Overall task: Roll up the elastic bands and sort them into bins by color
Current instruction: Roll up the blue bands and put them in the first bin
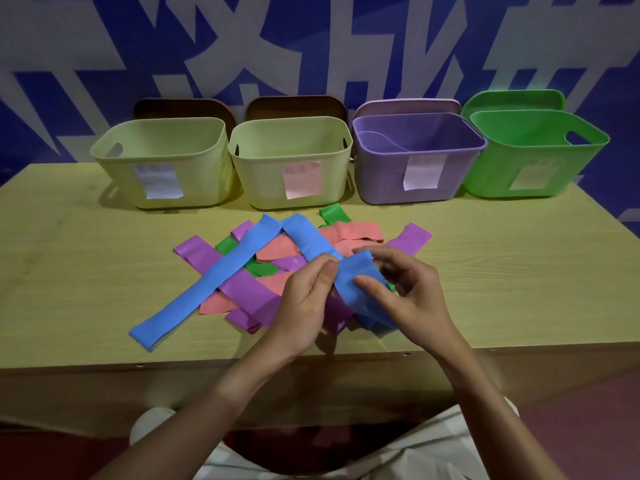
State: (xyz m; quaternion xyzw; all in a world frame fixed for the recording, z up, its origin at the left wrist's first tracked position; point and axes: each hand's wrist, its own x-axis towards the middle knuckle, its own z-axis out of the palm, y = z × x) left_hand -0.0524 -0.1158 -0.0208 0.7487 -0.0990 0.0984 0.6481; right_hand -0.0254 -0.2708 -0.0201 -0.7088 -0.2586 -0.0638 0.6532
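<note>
A heap of flat elastic bands (277, 271) in blue, purple, pink and green lies in the middle of the wooden table (86, 271). Both hands hold one blue band (349, 282) above the heap's near right side. My left hand (304, 306) pinches its edge between thumb and fingers. My right hand (405, 296) grips the folded end, thumb on top. Another long blue band (207, 282) runs diagonally over the pile to the near left.
Four open bins stand in a row at the table's back: two pale yellow-green bins (162, 161) (291, 161), a purple bin (415, 157) with a purple band inside, and a green bin (533, 154). Each carries a paper label. Lids lean behind them.
</note>
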